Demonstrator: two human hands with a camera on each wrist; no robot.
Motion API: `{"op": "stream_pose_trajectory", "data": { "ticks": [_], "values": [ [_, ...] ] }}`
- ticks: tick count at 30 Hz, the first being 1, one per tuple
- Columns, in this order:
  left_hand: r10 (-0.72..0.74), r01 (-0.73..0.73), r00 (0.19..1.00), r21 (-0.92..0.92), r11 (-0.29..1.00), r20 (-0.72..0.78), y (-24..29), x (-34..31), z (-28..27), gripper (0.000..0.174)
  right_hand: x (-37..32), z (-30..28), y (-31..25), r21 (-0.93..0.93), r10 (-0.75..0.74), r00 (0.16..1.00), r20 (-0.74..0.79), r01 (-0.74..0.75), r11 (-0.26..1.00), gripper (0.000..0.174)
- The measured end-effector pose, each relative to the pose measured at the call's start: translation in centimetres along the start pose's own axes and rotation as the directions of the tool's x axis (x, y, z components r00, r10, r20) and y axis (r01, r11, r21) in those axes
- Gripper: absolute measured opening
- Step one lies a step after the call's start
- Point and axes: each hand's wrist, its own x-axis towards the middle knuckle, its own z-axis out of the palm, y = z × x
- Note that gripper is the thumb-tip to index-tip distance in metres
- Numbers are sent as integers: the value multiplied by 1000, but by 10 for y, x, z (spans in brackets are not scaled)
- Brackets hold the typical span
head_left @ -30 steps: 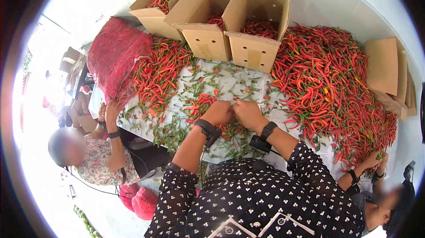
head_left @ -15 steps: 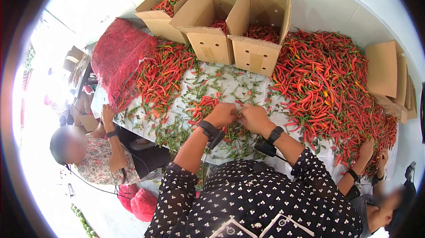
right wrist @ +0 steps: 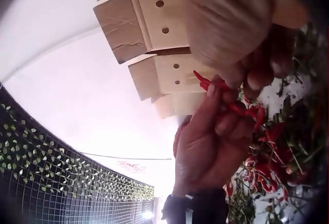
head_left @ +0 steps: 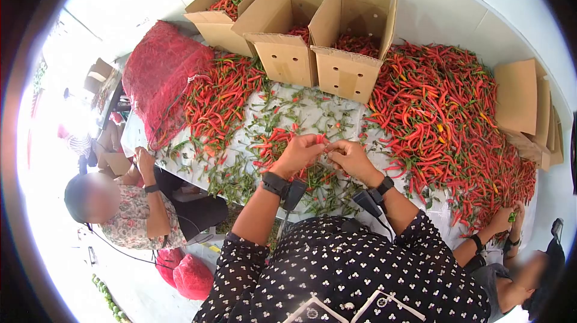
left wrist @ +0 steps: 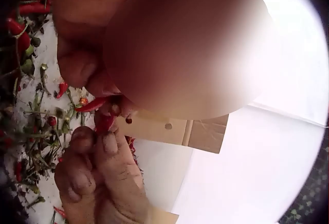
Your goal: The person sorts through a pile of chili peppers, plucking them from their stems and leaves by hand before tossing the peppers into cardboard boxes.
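left hand [head_left: 299, 153] grip: pinches chili [left wrist: 95, 104] | right hand [head_left: 351, 158] grip: pinches same chili | chili: held above middle of surface [head_left: 309, 112], over loose stems [head_left: 318, 198] | advice: likely pinch close to its top, twist cleanly

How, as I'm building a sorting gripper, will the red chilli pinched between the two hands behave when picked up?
Probably very light: the left hand and right hand hold the red chilli by fingertips alone. Its thin, curved pod likely bends a little rather than flops. The smooth skin may be slippery.
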Motion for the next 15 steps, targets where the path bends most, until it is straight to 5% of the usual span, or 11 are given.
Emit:
{"op": "stream_pose_trajectory", "data": {
  "ticks": [6,8,9,11,15],
  "values": [
    [-26,32,993,53,998,-113,5,-6,6,16,-5,3,-8,68,-18,999,35,16,998,22],
    [231,-151,959,389,909,-166,2,-8,14,15,-3,2,-1,-166,-54,997,-45,46,985,29],
    [231,-152,960,391,908,-161,4,-9,19,15,-1,1,6,-164,-55,997,-50,46,985,29],
    [371,-278,896,343,897,-245,10,-14,27,15,0,-4,20,-558,-259,947,-191,112,822,35],
    [168,-100,959,283,954,-228,33,-17,12,17,-12,-14,17,-640,-222,953,-207,40,767,26]
  ]
}}
